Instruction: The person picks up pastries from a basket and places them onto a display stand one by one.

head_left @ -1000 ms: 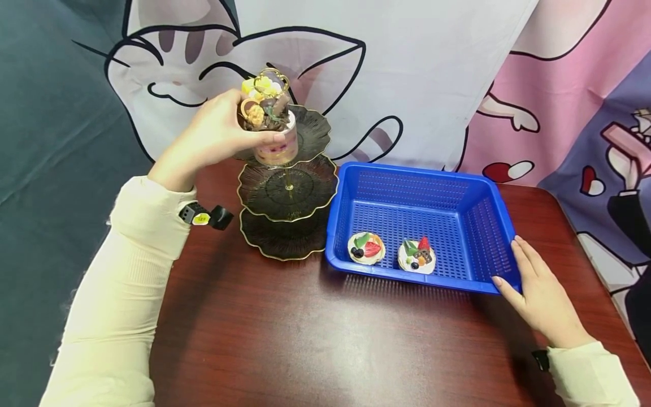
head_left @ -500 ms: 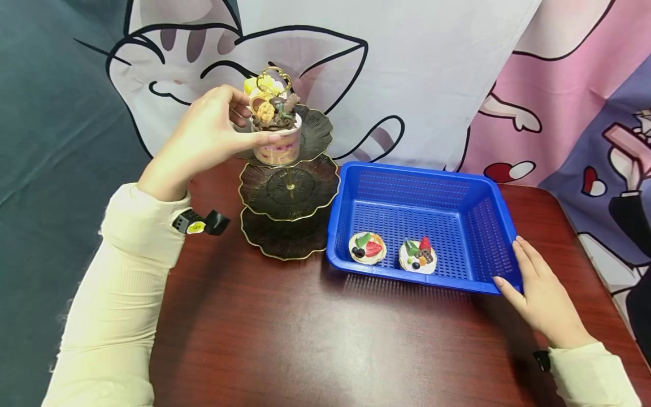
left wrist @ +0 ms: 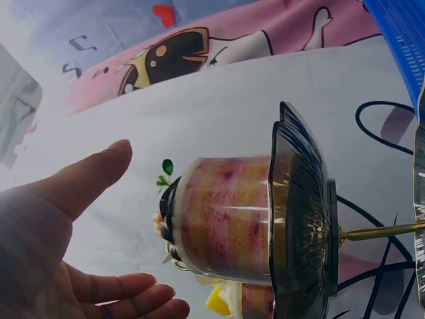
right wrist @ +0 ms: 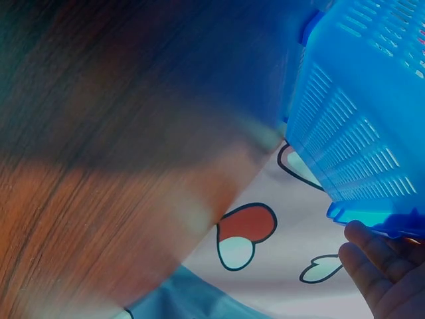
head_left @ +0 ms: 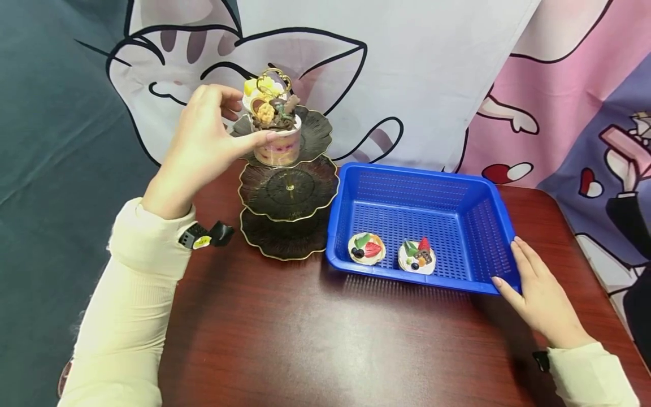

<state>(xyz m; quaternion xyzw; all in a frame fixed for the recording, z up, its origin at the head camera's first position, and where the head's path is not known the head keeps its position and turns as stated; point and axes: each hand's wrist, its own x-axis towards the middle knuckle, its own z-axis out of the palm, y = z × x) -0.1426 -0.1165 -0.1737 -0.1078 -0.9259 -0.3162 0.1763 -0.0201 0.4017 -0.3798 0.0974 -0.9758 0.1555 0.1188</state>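
Note:
On the top tier of a three-tier black stand with gold scalloped edges stands a layered dessert cup, topped with chocolate bits and a cookie. My left hand is just left of this cup, thumb and fingers spread apart. The left wrist view shows a gap between that hand and the layered dessert cup. Behind it, partly hidden, is a second dessert cup with yellow topping. My right hand rests with straight fingers on the near right corner of a blue plastic basket.
Two small fruit tarts, one on the left and another on the right, lie along the basket's front side. Everything stands on a dark red wooden table. A cartoon cloth hangs close behind the table.
My left hand has let go of the chocolate-topped dessert cup and drawn back to the left, its fingers spreading. The right hand has stayed on the basket corner.

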